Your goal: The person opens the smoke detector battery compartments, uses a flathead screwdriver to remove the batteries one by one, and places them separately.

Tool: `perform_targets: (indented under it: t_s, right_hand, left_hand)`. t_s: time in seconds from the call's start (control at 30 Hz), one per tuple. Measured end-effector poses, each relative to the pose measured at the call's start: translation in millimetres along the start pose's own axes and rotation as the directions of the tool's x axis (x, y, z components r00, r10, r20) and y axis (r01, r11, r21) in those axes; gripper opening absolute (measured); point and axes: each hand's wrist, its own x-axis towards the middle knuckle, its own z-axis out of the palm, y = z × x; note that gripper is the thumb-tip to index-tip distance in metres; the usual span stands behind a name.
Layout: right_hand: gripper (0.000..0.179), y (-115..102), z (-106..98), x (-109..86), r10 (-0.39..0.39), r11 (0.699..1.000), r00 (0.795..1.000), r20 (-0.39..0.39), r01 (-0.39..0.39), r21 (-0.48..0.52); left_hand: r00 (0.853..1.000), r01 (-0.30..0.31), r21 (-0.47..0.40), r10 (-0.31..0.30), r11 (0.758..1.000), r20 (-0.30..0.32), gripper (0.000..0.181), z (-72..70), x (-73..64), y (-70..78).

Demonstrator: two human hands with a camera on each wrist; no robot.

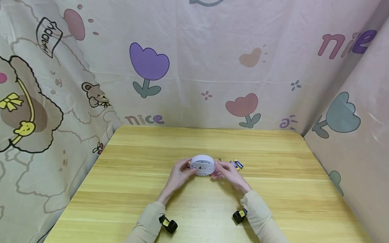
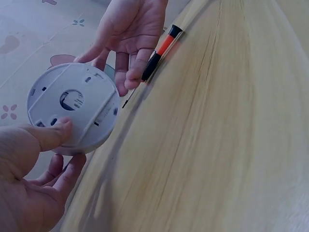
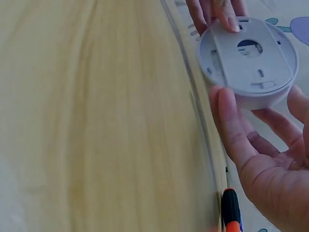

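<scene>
A round white smoke detector (image 1: pixel 202 166) is held up above the table, its slotted back plate with a central hole facing me. My left hand (image 1: pixel 179 173) grips its left edge; in the left wrist view the thumb (image 2: pixel 60 133) presses on the back plate while the fingers curl behind. My right hand (image 1: pixel 226 171) holds the opposite rim with its fingertips, and in the right wrist view its fingers (image 3: pixel 231 116) bend around the near side. Behind the right hand lies a screwdriver (image 2: pixel 161 53) with an orange and black handle.
Blue and yellow batteries (image 1: pixel 238 164) lie on the wooden table (image 1: pixel 136 189) just beyond the right hand. A patterned cloth (image 1: pixel 197 77) hangs along the table's back edge and both sides. Black wrist devices (image 1: pixel 168 224) sit at both sleeves.
</scene>
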Motion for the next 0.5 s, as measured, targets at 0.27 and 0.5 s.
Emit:
perform_targets:
  t_s: [0.27, 0.5]
  right_hand:
    - [0.054, -2.2, 1.0, -0.4, 0.023, 0.998, 0.999, -0.022, -0.021, 0.063]
    - [0.051, -1.8, 0.6, 0.3, 0.013, 0.996, 0.988, -0.153, -0.026, -0.085]
  left_hand:
    - [0.999, -0.033, 0.015, 0.032, 0.999, 0.015, 0.046, 0.0, -0.2, 0.3]
    - [0.996, -0.04, 0.028, 0.038, 0.999, 0.075, 0.051, 0.3, 0.5, -2.7]
